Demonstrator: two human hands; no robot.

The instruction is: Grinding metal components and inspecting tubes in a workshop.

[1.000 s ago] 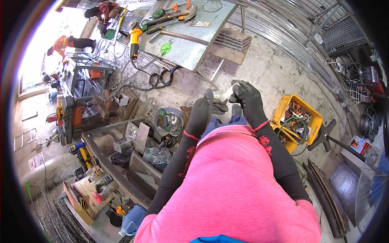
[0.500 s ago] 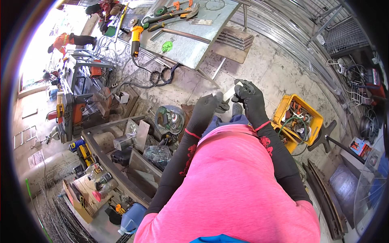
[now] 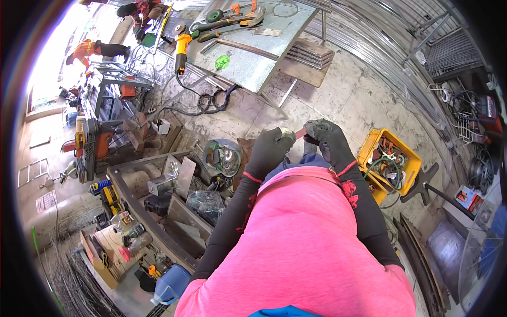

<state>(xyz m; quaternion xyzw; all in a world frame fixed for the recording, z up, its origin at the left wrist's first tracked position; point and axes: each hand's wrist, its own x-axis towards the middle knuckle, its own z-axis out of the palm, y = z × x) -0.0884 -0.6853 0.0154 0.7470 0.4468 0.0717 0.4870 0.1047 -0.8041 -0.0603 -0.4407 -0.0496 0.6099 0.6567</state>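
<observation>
Relative to the pink-clad torso (image 3: 301, 227): the dark-sleeved left forearm (image 3: 228, 222) extends along its left side, the right forearm (image 3: 365, 203) along its right. In front of it, the gloved left hand (image 3: 268, 150) and right hand (image 3: 328, 140) converge, slightly apart, fingers curled in a closed grip.

tools (image 3: 224, 24) lie on grey table (image 3: 252, 71)

Reddish strip (image 3: 300, 133), pink shirt (image 3: 296, 238) (bright)
</observation>
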